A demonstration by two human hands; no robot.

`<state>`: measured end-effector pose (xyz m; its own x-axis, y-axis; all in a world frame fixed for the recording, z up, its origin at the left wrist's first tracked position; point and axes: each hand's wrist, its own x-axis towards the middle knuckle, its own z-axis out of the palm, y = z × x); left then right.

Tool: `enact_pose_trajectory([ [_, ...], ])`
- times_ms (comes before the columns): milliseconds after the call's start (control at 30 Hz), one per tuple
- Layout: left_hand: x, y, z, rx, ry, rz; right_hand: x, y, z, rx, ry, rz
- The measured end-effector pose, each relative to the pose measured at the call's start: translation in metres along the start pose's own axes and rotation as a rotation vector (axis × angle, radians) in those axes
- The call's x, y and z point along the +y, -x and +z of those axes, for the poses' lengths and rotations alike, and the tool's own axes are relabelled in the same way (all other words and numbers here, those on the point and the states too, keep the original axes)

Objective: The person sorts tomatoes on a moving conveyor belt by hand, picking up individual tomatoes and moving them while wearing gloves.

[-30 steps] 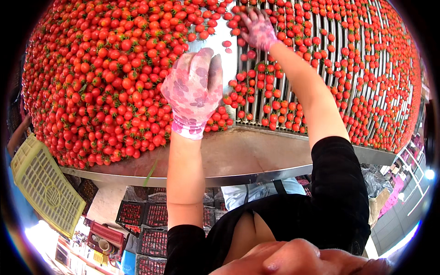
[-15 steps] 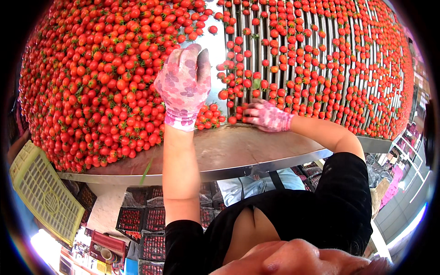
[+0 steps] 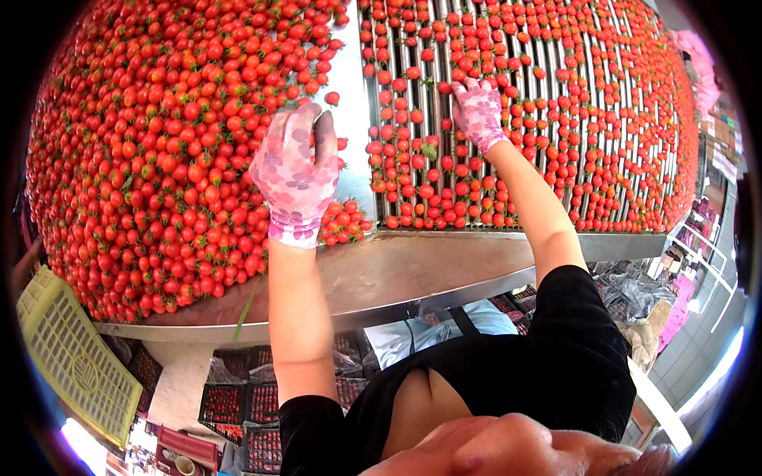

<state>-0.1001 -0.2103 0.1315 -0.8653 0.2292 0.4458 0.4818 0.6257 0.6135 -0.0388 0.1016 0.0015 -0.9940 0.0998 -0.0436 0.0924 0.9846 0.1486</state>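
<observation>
Reaching farther out than just before, the right hand [image 3: 480, 115] spreads over tomatoes [image 3: 444, 87]; left hand [image 3: 297, 163] curled, grip unclear.

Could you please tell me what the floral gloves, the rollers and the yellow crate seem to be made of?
The left glove and right glove: probably knitted fabric, matte, judging by the soft, printed surface and snug cuffs. Rollers: most likely polished metal, given the bright streaks of reflected light. Yellow crate: seemingly moulded plastic, fairly dull, from its even colour and regular slots.

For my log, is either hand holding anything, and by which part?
Can't tell: the backs of the left hand and right hand hide any grip on tomatoes.
</observation>
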Motion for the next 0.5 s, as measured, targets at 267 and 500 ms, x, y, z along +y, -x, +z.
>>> enact_pose_trajectory([
  [267,-0.004,-0.003,-0.002,-0.257,0.569,-0.81,-0.036,-0.007,-0.026,-0.067,-0.486,0.185],
  [500,0.005,-0.012,0.001,0.022,1.452,-1.374,-0.162,-0.038,-0.149,0.496,-1.012,-0.47],
])
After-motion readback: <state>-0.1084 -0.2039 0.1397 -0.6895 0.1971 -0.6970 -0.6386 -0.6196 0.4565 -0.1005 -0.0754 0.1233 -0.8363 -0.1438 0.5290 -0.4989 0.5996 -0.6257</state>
